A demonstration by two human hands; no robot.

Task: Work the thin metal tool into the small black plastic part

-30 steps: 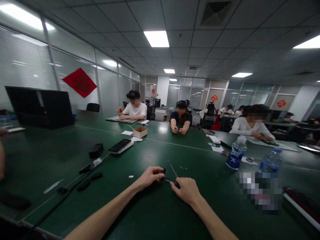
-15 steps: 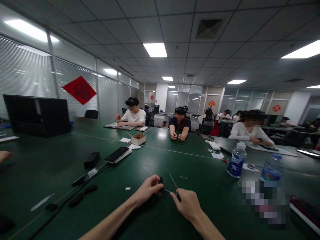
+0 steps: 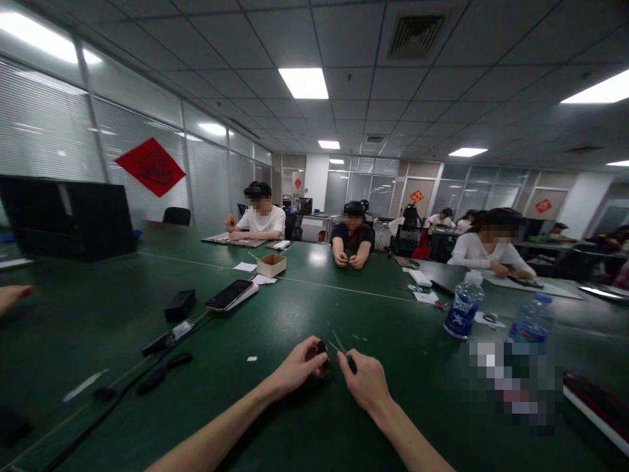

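Note:
My left hand is closed around a small black part, pinched between thumb and fingers above the green table. To its right, my right hand is closed on a slim metal tool with two thin prongs pointing up and left. A dark piece of the tool shows by the fingers. Whether it is scissors, tweezers or two separate tools is unclear. The prongs are near the black part, with a small gap between. A white scrap lies left of my hands.
Left are a phone, a black box, a cable and dark pieces. An open cardboard box stands farther back. Two bottles, one blue-labelled and one blue-capped, stand right. Several people sit around; another person's hand shows at left.
The two prongs have swung closer together, and the lower one now points up and left, away from the black part. The black part has turned in my left hand. The view has tilted down slightly.

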